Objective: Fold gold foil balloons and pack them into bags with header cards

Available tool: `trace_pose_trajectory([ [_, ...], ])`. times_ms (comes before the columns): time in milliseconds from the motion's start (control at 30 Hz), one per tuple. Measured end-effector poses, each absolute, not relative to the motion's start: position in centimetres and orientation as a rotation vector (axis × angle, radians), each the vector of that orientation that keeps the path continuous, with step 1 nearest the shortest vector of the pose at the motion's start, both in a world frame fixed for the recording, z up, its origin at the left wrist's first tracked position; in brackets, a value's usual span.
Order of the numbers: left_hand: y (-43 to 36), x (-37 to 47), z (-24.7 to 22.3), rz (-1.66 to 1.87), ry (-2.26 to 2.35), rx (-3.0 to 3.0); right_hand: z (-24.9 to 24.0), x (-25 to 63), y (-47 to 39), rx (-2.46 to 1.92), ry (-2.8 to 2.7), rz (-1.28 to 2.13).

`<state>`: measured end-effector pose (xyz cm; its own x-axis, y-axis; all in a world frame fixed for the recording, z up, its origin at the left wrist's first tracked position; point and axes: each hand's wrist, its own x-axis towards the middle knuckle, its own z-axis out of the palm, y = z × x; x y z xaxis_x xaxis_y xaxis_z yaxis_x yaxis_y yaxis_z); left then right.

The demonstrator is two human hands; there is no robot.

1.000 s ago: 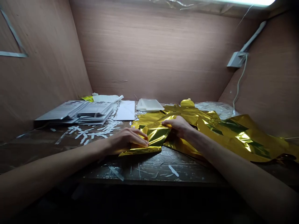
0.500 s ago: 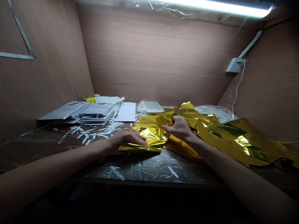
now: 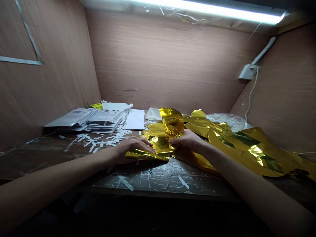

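Observation:
A shiny gold foil piece point(image 3: 160, 144) lies folded near the middle of the table, with one part standing up beside my right hand. My left hand point(image 3: 137, 147) rests on its left side, fingers stretched out over the foil. The fingers of my right hand point(image 3: 187, 140) are closed on the foil's right side, thumb pointing left. More gold foil sheets point(image 3: 222, 144) spread to the right, partly beneath my right forearm.
Stacks of printed cards point(image 3: 103, 121) stand at the left beside a white card point(image 3: 134, 119). White paper scraps point(image 3: 92, 141) litter the dark table point(image 3: 158, 179). Clear plastic point(image 3: 228, 119) lies at the back right, near a hanging cable point(image 3: 250, 98).
My right hand has turned slightly and lifted part of the foil, which now stands upright. My left hand stays on the folded foil. The view has shifted slightly.

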<state>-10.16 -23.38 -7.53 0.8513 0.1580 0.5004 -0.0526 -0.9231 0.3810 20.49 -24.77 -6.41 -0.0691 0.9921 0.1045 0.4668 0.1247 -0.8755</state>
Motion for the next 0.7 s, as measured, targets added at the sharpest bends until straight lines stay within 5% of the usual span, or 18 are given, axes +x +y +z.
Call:
trace_pose_trajectory([
  [133, -23.6, -9.9, -7.6, 0.786, 0.090, 2.614, -6.6, 20.6, -24.7, -1.449, -1.457, 1.144],
  [467, -23.3, -10.0, -8.3, 0.858, 0.085, 2.565, -6.8, 20.4, -24.8, -1.346, -2.354, 0.038],
  [700, -24.1, -9.7, -6.8, 0.852, 0.111, 2.635, -5.7, 20.1, -26.2, -1.015, -2.654, 0.006],
])
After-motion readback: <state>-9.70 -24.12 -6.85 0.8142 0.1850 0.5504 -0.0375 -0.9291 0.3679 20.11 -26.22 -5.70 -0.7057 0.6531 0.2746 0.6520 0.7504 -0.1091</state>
